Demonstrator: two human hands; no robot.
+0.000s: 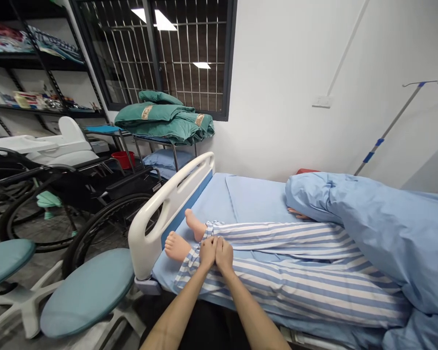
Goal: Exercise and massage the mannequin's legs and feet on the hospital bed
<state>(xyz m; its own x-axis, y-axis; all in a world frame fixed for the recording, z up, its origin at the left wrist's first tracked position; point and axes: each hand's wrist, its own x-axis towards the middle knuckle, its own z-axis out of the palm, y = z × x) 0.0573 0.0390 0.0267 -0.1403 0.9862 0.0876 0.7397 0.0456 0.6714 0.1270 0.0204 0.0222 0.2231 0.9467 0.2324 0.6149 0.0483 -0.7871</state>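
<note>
Side by side, my left hand (207,253) and my right hand (224,253) rest near the ankles of a figure lying on the bed. Both hands have curled fingers, closed on the blue-and-white striped trousers (277,287) by the lower leg. My fingertips are partly hidden, so how much cloth they hold cannot be seen. Just left of my hands are two bare feet (177,247), which look like a manikin's. A light blue quilt (379,218) is folded back over the upper body, and some fingers (297,214) show from under its edge.
A white footboard (146,243) closes the bed's left end. Beyond it stand a wheelchair (131,199) and round teal stools (89,291). Green folded bedding (164,119) lies on a rack under the barred window. An IV pole (390,124) rises at the right.
</note>
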